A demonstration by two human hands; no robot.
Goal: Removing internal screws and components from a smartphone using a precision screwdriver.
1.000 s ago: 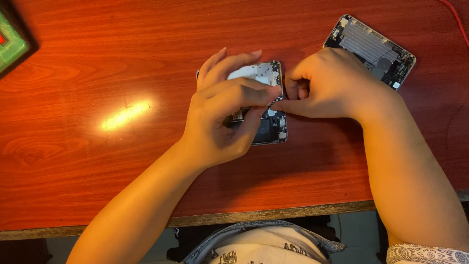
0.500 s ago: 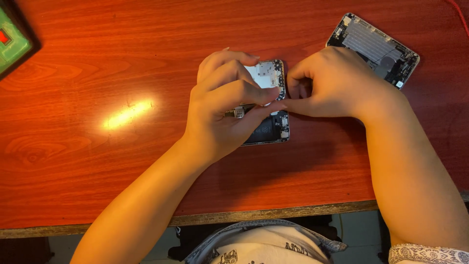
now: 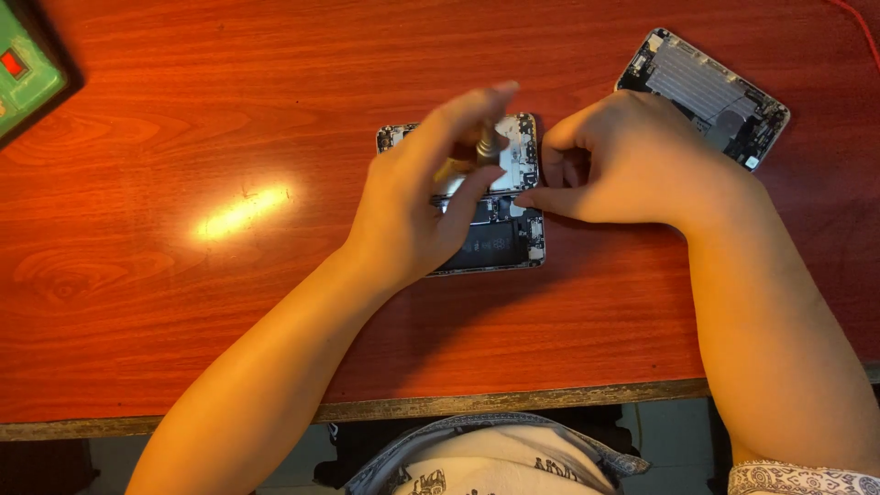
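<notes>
On the red wooden counter [image 3: 183, 302], the left hand [image 3: 417, 197] pinches a small screwdriver [image 3: 484, 151] (best kept upright) over the opened phone [image 3: 500, 234], which the curled right hand [image 3: 632, 160] steadies at its edge.

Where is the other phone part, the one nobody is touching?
In the head view, the loose phone part lies on the wooden table at the top right, just beyond the right hand.
</notes>
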